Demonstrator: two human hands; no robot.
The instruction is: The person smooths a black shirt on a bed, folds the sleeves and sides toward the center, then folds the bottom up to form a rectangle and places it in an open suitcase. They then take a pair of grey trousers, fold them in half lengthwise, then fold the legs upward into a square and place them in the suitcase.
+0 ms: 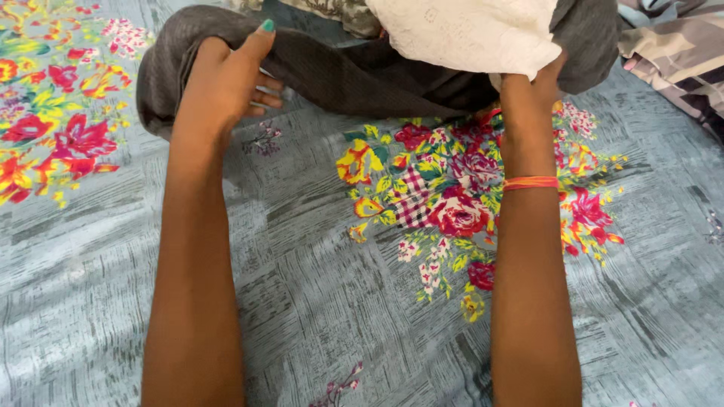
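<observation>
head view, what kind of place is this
Probably a bedroom at home: a grey floral bedsheet covers the whole surface, a dark grey garment and a white lace cloth lie on it, and a patterned blanket sits at the corner.

One head-worn camera looks steeply down, close over the floral bedsheet [317,301].

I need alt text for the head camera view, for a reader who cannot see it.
Two bare hands work a dark grey garment on a grey floral bedsheet: the left hand grips its edge, and the right hand is partly hidden under a white lacy cloth lying on it. An orange thread band circles the right wrist.
</observation>
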